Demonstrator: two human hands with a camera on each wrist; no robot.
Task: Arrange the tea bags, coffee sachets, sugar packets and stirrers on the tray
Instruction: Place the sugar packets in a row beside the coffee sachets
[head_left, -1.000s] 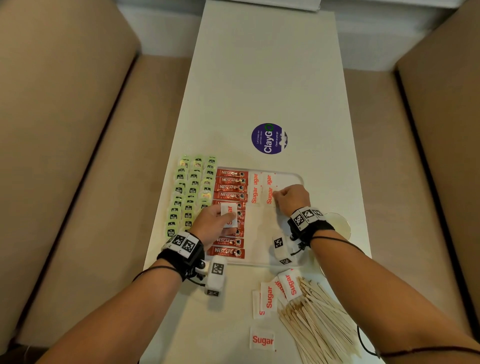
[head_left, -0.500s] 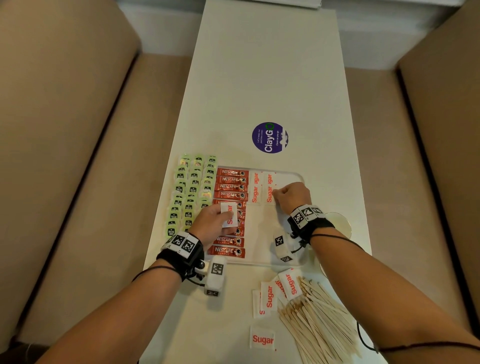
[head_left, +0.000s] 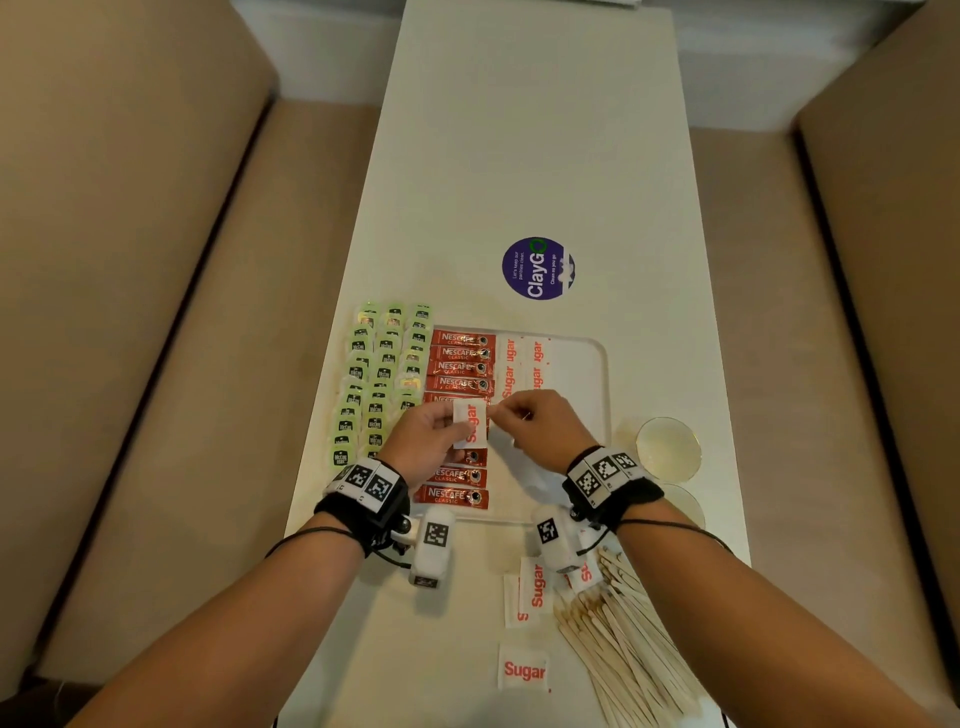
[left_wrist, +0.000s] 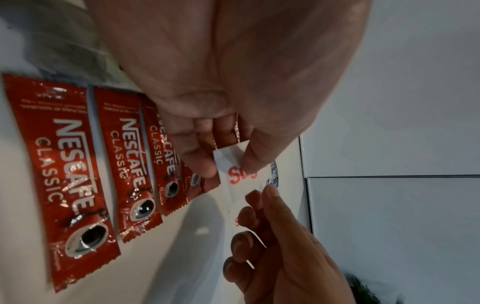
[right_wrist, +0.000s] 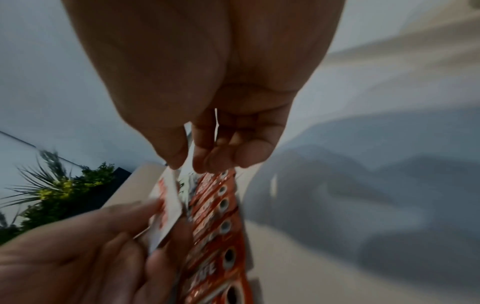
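A clear tray (head_left: 605, 364) holds a column of red coffee sachets (head_left: 460, 361) and several sugar packets (head_left: 509, 371). Green tea bags (head_left: 382, 379) lie in rows along its left side. My left hand (head_left: 449, 431) holds a white sugar packet (head_left: 470, 426) above the sachets, between thumb and fingers (left_wrist: 205, 164). My right hand (head_left: 501, 410) meets it from the right and pinches the packet's edge (right_wrist: 168, 205). A second packet seems to sit behind the first. Loose sugar packets (head_left: 535, 592) and a pile of wooden stirrers (head_left: 623, 639) lie near me on the table.
A purple round sticker (head_left: 537, 268) is on the white table beyond the tray. A round glass disc (head_left: 668, 447) sits right of the tray. One sugar packet (head_left: 523, 670) lies alone at the near edge. Beige benches (head_left: 130, 312) flank the narrow table.
My right hand has left the sugar packets on the tray and come back left to the packet in my left hand. The left hand has lifted slightly toward it.
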